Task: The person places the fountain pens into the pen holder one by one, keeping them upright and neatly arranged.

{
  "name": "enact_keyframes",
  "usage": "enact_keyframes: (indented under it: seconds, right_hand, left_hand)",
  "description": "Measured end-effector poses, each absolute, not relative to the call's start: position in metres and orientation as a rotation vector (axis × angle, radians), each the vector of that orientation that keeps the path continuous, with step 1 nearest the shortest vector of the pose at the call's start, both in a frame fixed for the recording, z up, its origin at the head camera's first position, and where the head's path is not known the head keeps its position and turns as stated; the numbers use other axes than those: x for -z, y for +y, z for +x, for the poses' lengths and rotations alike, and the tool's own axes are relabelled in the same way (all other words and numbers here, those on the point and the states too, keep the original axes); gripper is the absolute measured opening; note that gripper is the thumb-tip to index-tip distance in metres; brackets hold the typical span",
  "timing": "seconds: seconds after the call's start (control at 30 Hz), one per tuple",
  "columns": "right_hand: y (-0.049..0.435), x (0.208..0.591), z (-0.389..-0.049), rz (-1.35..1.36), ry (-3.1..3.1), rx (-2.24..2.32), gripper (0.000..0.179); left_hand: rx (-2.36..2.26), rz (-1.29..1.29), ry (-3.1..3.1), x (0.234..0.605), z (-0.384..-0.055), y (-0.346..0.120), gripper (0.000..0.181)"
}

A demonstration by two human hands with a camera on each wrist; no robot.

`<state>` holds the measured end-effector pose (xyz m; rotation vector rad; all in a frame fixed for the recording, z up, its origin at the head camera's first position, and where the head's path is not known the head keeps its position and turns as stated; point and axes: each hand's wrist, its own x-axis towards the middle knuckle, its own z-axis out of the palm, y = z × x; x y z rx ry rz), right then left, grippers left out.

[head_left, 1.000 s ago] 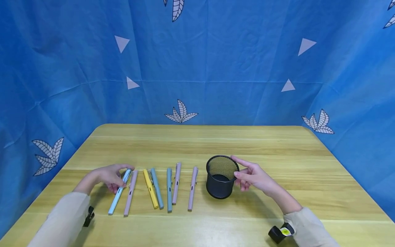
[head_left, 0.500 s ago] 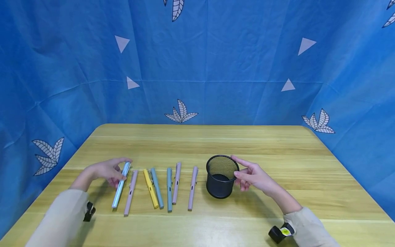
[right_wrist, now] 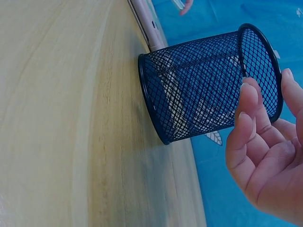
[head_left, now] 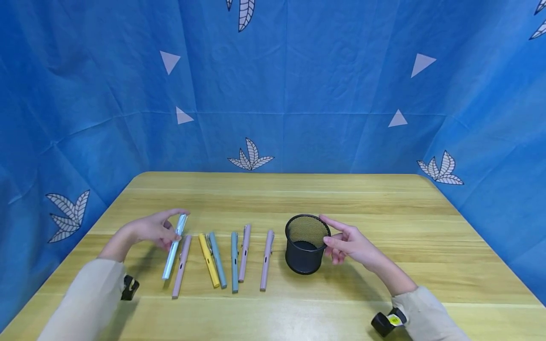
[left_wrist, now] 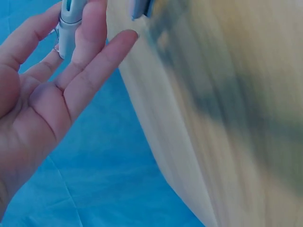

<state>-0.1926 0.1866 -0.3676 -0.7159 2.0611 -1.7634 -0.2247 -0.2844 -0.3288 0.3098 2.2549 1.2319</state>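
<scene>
My left hand (head_left: 154,230) pinches a light blue pen (head_left: 171,259) between thumb and fingers at its upper part. The pen slants, lifted off the table at the left. In the left wrist view, the same pen (left_wrist: 69,29) is partly cut off by the frame's top, its metal clip beside the fingers. My right hand (head_left: 355,246) grips the rim of a black mesh pen cup (head_left: 304,259) with thumb and index finger. That cup stands upright on the table. Through the right wrist view the mesh wall (right_wrist: 199,87) shows nothing inside.
Lying between the hands are a purple pen (head_left: 181,267), a yellow pen (head_left: 208,261), a teal pen (head_left: 218,261) beside it, another teal pen (head_left: 234,263) and two more purple pens (head_left: 266,261). A blue curtain (head_left: 298,85) hangs behind the wooden table (head_left: 362,194).
The left hand has raised the light blue pen off the table, moving it away from the body and slightly rightward. The right hand and pen cup have stayed in place.
</scene>
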Motion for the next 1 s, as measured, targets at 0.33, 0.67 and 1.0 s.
enact_keyframes:
  seconds: [0.33,0.67,1.0]
  right_hand:
    - [0.187,0.369,-0.193,-0.690,2.076,1.757,0.064]
    - [0.188,0.370,-0.193,-0.721,2.078,1.762,0.063]
    - [0.188,0.371,-0.194,-0.701,2.089,1.759,0.062]
  left_hand:
    - [-1.266,0.441,2.213,0.324,-0.229,-0.272,0.074]
    - [-1.288,0.497,2.248,0.323,-0.234,-0.257,0.075]
    - [-1.292,0.573,2.252,0.325,-0.242,-0.243,0.075]
